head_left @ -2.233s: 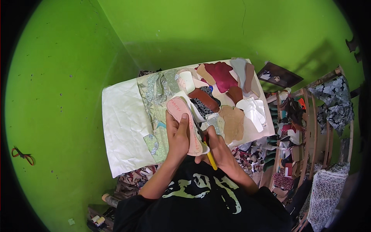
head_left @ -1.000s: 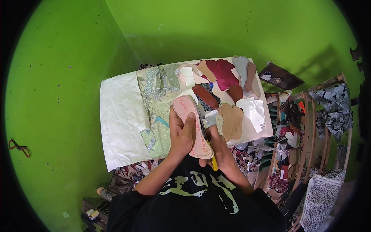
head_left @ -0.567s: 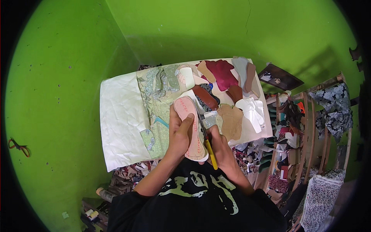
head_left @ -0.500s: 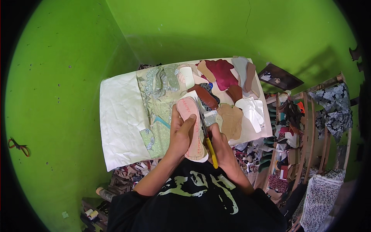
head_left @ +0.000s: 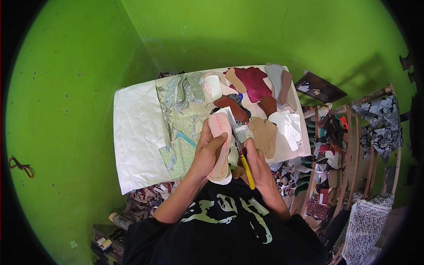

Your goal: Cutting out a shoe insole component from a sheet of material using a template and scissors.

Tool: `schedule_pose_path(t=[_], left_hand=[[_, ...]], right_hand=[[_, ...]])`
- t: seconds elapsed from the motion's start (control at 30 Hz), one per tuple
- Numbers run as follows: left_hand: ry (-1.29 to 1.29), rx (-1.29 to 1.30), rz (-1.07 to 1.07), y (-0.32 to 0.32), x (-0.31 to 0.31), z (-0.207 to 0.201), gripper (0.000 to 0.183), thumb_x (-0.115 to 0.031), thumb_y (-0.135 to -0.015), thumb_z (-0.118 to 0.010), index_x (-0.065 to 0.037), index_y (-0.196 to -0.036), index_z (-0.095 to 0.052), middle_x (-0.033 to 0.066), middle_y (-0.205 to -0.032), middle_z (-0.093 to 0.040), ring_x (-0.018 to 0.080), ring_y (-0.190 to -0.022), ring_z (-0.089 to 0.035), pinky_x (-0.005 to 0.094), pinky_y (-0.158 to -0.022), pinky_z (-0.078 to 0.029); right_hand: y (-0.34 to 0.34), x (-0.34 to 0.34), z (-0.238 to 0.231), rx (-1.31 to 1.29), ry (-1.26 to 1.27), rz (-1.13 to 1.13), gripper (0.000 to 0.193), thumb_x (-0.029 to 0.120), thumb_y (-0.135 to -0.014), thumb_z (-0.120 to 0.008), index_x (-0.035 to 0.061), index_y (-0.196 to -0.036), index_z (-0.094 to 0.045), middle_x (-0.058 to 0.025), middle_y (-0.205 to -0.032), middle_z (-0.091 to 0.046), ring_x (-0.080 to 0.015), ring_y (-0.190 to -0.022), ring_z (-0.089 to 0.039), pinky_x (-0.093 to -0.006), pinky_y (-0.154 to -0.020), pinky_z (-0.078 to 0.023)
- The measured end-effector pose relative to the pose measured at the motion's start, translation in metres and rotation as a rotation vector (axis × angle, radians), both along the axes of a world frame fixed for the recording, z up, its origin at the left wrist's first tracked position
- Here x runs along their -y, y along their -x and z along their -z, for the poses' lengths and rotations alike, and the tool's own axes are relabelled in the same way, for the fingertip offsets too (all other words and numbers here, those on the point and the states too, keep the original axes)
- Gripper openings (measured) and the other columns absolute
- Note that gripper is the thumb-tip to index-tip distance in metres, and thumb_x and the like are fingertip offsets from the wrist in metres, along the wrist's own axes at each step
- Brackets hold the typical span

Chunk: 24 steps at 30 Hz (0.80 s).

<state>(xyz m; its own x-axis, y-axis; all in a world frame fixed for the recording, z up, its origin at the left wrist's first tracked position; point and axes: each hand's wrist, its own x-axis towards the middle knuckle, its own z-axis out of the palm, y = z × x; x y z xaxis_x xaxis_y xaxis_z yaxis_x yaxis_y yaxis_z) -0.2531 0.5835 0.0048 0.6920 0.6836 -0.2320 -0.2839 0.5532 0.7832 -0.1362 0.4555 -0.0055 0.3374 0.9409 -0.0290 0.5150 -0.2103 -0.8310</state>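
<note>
My left hand (head_left: 206, 153) grips a pale pink insole (head_left: 218, 128) with red lettering, thumb pressed on its face. White material (head_left: 226, 180) lies behind it and shows past its top and bottom ends. My right hand (head_left: 257, 161) is closed around scissors (head_left: 246, 169) with yellow handles. Their dark blades point up and away from me, along the insole's right edge. Both hands are above the near edge of the table. Just beyond the blades, a brown sole-shaped piece (head_left: 239, 114) lies on the table.
The table (head_left: 304, 148) carries a white sheet (head_left: 139, 137), glittery green material (head_left: 182, 152), maroon pieces (head_left: 255, 84), tan pieces (head_left: 263, 137) and white pieces (head_left: 289, 128). Right of it stands a wooden rack (head_left: 351, 163) with fabric. Green walls (head_left: 265, 31) close in behind and left.
The insole and scissors have shifted a little to the right. The insole has turned slightly, its top end moving right. Both hands keep their holds.
</note>
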Motion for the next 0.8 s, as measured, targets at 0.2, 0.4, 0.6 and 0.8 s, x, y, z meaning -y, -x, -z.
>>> schedule_pose_path(t=[0.2, 0.4, 0.6, 0.8], left_hand=[[0.017, -0.019, 0.036, -0.001, -0.001, 0.003, 0.051, -0.006, -0.096, -0.051, -0.014, -0.143, -0.035, 0.0022, -0.108, -0.058, 0.0076, -0.077, -0.056, 0.0214, -0.06, -0.046], [-0.012, -0.029, 0.093, 0.0, -0.001, 0.003, 0.052, -0.004, -0.094, -0.052, -0.012, -0.143, -0.036, 0.0026, -0.114, -0.057, 0.0087, -0.084, -0.057, 0.0217, -0.067, -0.046], [-0.009, -0.033, 0.128, -0.002, -0.002, -0.002, 0.052, -0.004, -0.094, -0.053, -0.011, -0.142, -0.038, 0.0007, -0.111, -0.057, 0.0072, -0.086, -0.055, 0.0207, -0.073, -0.043], [0.002, -0.079, 0.213, 0.002, -0.004, -0.005, 0.052, -0.003, -0.093, -0.055, -0.01, -0.142, -0.04, 0.0002, -0.108, -0.058, 0.0059, -0.088, -0.054, 0.0212, -0.072, -0.042]], right_hand=[[-0.004, 0.003, 0.001, -0.041, 0.0, -0.016, 0.078, 0.04, -0.067, -0.089, 0.0025, -0.113, -0.037, -0.0215, -0.076, -0.055, -0.0508, -0.071, -0.055, -0.0501, -0.063, -0.044], [-0.012, 0.008, 0.002, 0.066, 0.003, -0.004, 0.077, 0.042, -0.066, -0.089, 0.0029, -0.108, -0.037, -0.0221, -0.075, -0.055, -0.0516, -0.071, -0.055, -0.0496, -0.063, -0.044], [-0.019, 0.013, -0.003, 0.039, 0.016, -0.02, 0.077, 0.046, -0.067, -0.087, 0.0038, -0.109, -0.038, -0.0203, -0.076, -0.055, -0.0506, -0.072, -0.054, -0.0496, -0.063, -0.044], [-0.029, 0.021, -0.008, 0.121, 0.07, -0.037, 0.076, 0.046, -0.066, -0.087, 0.0049, -0.109, -0.04, -0.0192, -0.077, -0.053, -0.0494, -0.073, -0.051, -0.0501, -0.065, -0.043]])
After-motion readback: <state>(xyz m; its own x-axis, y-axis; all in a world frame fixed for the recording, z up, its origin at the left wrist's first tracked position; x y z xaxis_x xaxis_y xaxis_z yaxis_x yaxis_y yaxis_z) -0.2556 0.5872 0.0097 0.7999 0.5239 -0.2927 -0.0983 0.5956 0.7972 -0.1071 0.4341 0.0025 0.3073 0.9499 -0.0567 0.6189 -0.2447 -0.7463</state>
